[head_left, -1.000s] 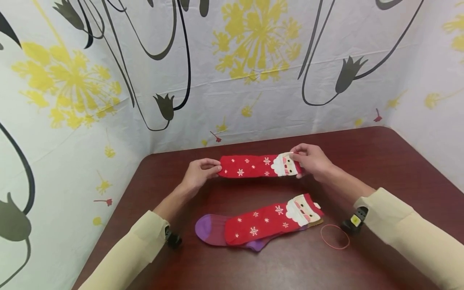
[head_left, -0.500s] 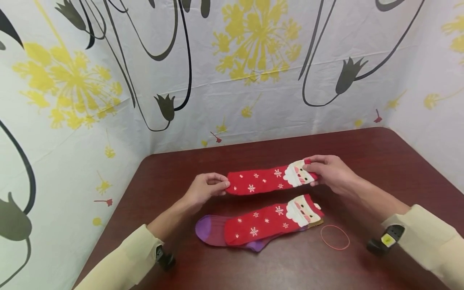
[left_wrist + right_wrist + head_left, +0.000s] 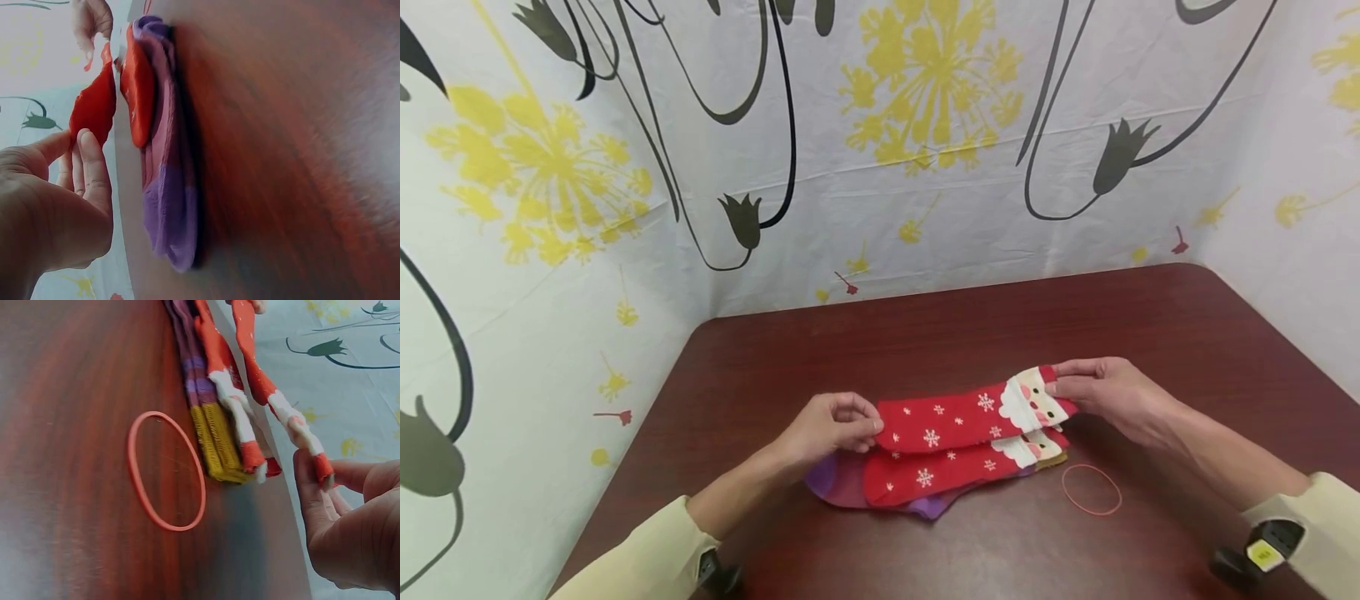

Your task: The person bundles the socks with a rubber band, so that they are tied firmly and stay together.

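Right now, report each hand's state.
Left hand: pinching the upper red fabric Santa sock by its snowflake end.
Right hand: holding that sock's Santa-face end.

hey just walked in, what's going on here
A person is holding a red Santa sock stretched between both hands: the left hand pinches the toe end, the right hand the Santa-face cuff. The wrist views show it raised just clear of a matching red sock, which lies on top of at least one purple sock on the table. A red rubber-band-like loop lies beside them, untouched.
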`<action>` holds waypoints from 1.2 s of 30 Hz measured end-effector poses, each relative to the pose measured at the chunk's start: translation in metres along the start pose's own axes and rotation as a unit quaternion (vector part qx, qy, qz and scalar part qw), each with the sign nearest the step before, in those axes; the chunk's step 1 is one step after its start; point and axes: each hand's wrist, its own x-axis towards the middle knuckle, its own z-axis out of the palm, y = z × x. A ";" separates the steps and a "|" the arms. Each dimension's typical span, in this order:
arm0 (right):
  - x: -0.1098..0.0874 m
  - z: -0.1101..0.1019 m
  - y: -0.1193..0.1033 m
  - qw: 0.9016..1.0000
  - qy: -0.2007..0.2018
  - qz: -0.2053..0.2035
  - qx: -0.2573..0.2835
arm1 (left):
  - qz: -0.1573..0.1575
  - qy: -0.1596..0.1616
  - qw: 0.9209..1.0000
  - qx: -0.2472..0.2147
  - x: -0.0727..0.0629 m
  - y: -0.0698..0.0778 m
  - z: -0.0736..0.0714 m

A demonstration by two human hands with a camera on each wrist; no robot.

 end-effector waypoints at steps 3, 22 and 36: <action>-0.004 0.001 0.004 1.000 -0.005 0.004 0.001 | -0.004 -0.008 1.000 0.007 -0.007 -0.001 0.002; -0.014 0.009 0.011 0.996 0.023 -0.035 -0.082 | -0.028 -0.053 0.998 -0.001 -0.032 -0.015 0.006; -0.015 0.011 0.010 0.993 0.011 -0.040 -0.108 | -0.042 -0.080 0.996 0.027 -0.033 -0.017 0.002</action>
